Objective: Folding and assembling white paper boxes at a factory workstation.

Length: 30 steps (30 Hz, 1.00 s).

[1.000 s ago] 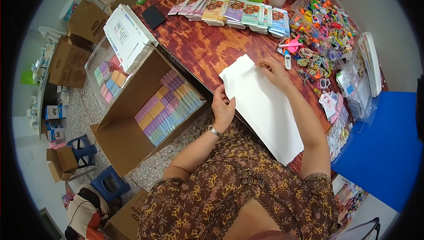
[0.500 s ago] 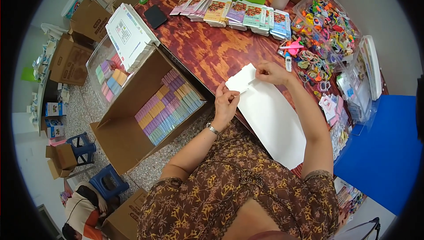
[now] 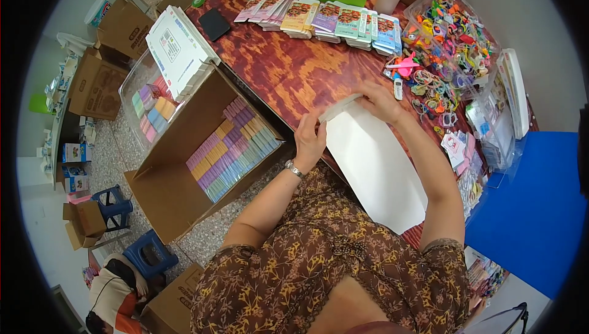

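Note:
A long white cardboard sheet (image 3: 377,168) lies between my body and the table, its near end close to my dress. A narrow strip at its far end stands folded up. My left hand (image 3: 310,139), with a metal watch on the wrist, grips the left corner of that folded end. At the right corner, my right hand (image 3: 380,104) holds the same edge with bent fingers. Parts of both hands' fingertips are hidden behind the cardboard.
Left of the table stands an open brown carton (image 3: 165,202) with rows of pastel packs. White printed cardboard (image 3: 178,51) is stacked beyond it. Colourful flat packs (image 3: 300,18) line the table's far side. Small plastic trinkets (image 3: 454,39) fill clear trays at right. A person (image 3: 119,291) sits low at left.
The flap at the sheet's far end, which stood spread toward the far side, is now folded into a narrow upright strip. Both hands have shifted slightly and still hold its corners.

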Tool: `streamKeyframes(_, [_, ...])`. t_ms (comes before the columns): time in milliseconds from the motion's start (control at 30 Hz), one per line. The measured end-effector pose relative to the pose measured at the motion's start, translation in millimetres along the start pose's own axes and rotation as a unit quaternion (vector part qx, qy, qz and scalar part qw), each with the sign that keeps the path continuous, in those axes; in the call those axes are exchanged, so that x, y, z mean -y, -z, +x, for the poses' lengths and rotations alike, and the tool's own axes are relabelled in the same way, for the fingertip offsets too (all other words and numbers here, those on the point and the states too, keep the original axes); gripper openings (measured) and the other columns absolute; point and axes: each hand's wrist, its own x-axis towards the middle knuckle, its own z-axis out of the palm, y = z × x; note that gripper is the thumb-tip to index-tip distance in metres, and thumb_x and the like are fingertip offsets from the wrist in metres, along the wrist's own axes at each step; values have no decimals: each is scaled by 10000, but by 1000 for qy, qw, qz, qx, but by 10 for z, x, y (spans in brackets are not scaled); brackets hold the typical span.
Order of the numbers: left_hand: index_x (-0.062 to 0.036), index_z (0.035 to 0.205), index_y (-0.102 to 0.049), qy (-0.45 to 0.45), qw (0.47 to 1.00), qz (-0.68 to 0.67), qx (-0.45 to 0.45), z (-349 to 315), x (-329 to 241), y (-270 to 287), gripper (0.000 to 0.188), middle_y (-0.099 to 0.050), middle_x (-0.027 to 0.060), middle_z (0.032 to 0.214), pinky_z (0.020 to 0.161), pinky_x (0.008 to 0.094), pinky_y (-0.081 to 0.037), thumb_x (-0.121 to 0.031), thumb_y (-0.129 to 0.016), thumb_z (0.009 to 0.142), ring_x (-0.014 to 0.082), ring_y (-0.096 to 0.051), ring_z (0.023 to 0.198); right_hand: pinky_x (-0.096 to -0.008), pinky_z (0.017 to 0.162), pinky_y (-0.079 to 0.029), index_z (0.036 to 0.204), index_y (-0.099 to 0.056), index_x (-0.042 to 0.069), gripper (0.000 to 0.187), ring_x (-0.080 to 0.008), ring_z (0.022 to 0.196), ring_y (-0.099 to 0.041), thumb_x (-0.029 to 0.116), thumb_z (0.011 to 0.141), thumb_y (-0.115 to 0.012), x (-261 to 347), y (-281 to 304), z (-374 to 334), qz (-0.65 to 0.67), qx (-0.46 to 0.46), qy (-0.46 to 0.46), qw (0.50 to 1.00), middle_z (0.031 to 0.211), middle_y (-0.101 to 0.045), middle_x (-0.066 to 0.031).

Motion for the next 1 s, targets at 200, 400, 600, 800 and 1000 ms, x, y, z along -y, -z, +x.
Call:
streamKeyframes(200, [-31,976,-649,-134,982,87,103,79,243,28,286,-618,112,946,650,351,-523,125,-595,742,265,-643,789,-401,764,-533,989,-537,120,203,-285,911,-617,78,803,-607,-304,-130,-174,-283,30,131,950,974,-566,-69])
streamKeyframes(400, [-31,880,-589,-209,964,113,118,132,173,-81,220,-624,117,1017,696,367,-528,115,-574,716,303,-630,871,-328,779,-531,990,-563,113,232,-236,961,-589,85,763,-605,-334,-156,-213,-320,23,231,919,1009,-574,-41])
streamKeyframes(600, [-29,910,-576,-244,937,97,232,208,113,131,168,-623,127,1100,750,397,-528,22,-630,759,326,-635,914,-361,932,-514,1110,-551,108,294,-271,1151,-559,142,820,-588,-278,-47,-262,-310,84,246,915,1222,-573,-66])
streamKeyframes(800, [-23,937,-598,-137,970,106,168,147,258,26,183,-649,141,915,713,395,-524,13,-658,769,324,-647,832,-383,963,-493,1142,-562,79,302,-272,1179,-550,135,845,-558,-261,-59,-255,-300,99,210,925,1236,-586,-77])
streamKeyframes(1000, [-25,836,-566,-77,985,110,111,180,269,-164,195,-600,136,742,603,392,-483,33,-709,715,318,-622,673,-380,895,-500,1024,-567,107,190,-261,1055,-591,124,835,-559,-292,-191,-218,-254,62,103,960,1027,-612,-62])
